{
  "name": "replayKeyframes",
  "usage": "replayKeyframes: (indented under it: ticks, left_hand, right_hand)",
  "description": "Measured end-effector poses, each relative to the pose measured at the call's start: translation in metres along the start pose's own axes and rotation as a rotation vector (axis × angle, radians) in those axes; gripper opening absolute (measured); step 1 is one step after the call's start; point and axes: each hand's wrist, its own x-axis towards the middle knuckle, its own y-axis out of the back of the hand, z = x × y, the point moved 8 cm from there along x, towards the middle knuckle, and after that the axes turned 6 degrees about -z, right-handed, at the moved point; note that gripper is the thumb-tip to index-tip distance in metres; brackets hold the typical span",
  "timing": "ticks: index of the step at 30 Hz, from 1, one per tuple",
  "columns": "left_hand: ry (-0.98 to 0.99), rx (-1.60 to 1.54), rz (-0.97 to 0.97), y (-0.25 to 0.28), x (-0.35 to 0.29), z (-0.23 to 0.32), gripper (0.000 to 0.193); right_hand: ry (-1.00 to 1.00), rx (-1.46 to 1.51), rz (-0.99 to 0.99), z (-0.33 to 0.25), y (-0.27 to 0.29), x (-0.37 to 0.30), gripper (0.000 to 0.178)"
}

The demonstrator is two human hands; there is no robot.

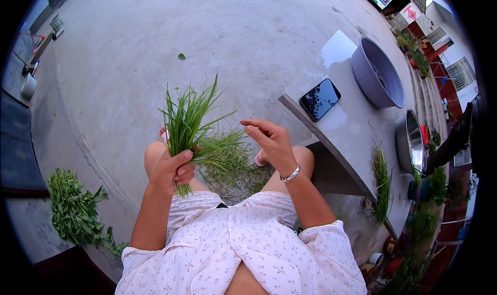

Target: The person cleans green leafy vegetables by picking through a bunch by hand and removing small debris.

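Observation:
My left hand (173, 170) is closed around a bunch of green chives (187, 120), long thin blades held upright above my lap. Their cut ends poke out below the fist, and some blades lean to the right. My right hand (275, 146), a silver bracelet at its wrist, is just right of those leaning tips. Its thumb and index finger are pinched together; whatever is between them is too small to make out. Beneath both hands, a loose pile of thin green and yellowish blades (233, 168) lies on the ground between my feet.
At the right stands a low table (352, 134) with a phone (320, 99), a purple basin (377, 75), a metal bowl (410, 139) and a thin bundle of chives (381, 183). A heap of leafy greens (77, 207) lies at the left. One leaf (181, 56) is on the concrete ahead.

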Motion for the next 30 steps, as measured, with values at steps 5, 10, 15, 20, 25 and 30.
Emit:
replayKeyframes:
  ticks: [5, 10, 15, 20, 25, 30]
  left_hand:
    - [-0.002, -0.012, -0.049, -0.004, -0.002, 0.001, 0.019]
    - [0.0, 0.007, -0.038, -0.003, -0.003, 0.002, 0.02]
    - [0.024, 0.023, -0.008, -0.001, -0.001, -0.001, 0.021]
    - [0.031, 0.046, 0.012, -0.001, -0.001, -0.003, 0.019]
    - [0.038, 0.042, -0.022, -0.001, -0.001, -0.004, 0.021]
    - [0.038, 0.078, -0.049, -0.002, -0.001, -0.004, 0.021]
  right_hand:
    - [-0.143, -0.071, -0.05, -0.003, -0.012, 0.007, 0.026]
    - [-0.205, 0.05, -0.102, -0.001, -0.023, 0.006, 0.025]
    - [-0.224, 0.165, -0.019, 0.01, -0.022, 0.006, 0.023]
    - [-0.264, 0.543, 0.029, 0.028, -0.012, 0.005, 0.022]
    - [-0.196, 0.274, 0.198, 0.031, 0.016, 0.004, 0.024]
    - [-0.065, -0.037, 0.219, 0.012, 0.034, 0.002, 0.021]
